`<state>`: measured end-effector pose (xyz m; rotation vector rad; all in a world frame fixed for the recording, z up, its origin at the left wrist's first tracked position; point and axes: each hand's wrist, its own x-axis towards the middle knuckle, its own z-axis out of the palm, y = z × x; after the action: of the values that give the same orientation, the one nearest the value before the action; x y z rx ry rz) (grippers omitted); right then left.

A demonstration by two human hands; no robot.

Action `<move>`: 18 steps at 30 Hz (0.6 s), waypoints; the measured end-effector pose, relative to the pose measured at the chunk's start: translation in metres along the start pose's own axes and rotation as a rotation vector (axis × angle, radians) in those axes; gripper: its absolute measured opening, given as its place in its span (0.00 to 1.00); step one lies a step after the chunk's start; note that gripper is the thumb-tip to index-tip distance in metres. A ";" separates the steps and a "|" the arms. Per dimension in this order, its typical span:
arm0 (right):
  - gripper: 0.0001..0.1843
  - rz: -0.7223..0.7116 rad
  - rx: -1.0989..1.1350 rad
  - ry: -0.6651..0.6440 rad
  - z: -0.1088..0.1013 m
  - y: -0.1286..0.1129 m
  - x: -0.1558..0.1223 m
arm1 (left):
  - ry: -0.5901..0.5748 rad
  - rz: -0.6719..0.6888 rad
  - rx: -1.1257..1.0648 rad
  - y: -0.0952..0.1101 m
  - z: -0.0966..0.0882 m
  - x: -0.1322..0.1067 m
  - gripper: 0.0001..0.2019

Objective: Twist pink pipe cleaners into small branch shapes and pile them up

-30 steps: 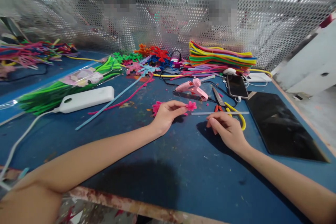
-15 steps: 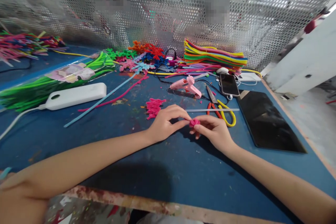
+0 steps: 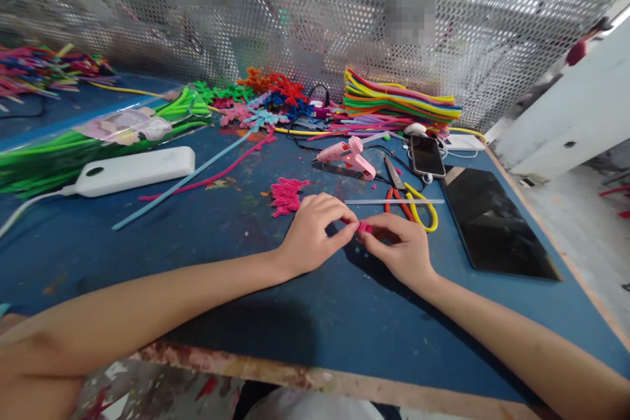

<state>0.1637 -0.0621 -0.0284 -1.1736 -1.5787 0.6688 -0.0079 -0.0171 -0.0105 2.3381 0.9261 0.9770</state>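
Observation:
Between my two hands is a small, curled piece of pink pipe cleaner (image 3: 365, 227), mostly covered by fingertips. My left hand (image 3: 317, 233) pinches its left side between thumb and forefinger. From the right, my right hand (image 3: 403, 249) pinches it too, with thumb and fingers closed on it. Just beyond my left hand lies a little pile of bent pink pipe cleaners (image 3: 286, 196). A clear glue stick (image 3: 394, 201) lies past my fingers, across scissors (image 3: 433, 218) with yellow handles and a red-handled tool (image 3: 388, 200).
Farther back stands a pink glue gun (image 3: 347, 156). A phone (image 3: 427, 156) and a black tablet (image 3: 502, 226) lie to the right. Left are a white power bank (image 3: 138, 170), a blue pipe cleaner (image 3: 182, 184) and bagged green ones (image 3: 44, 151). Colourful bundles (image 3: 398, 98) line the perforated metal screen (image 3: 315, 26).
My fingers have drawn closer around the pink piece, so less of it shows. The right hand's fingers have curled in more. The whole view has shifted slightly.

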 end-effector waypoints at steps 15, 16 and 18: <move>0.08 0.250 0.387 -0.061 0.001 0.004 0.009 | -0.085 -0.234 -0.470 -0.006 0.007 0.002 0.11; 0.09 0.269 0.432 -0.065 0.001 0.005 0.011 | -0.071 -0.246 -0.486 -0.007 0.008 0.002 0.10; 0.09 0.306 0.500 -0.068 0.001 0.009 0.012 | -0.033 -0.264 -0.503 -0.008 0.008 0.001 0.10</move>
<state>0.1661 -0.0476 -0.0315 -1.0217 -1.1918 1.2343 -0.0043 -0.0118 -0.0202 1.7597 0.8330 0.9298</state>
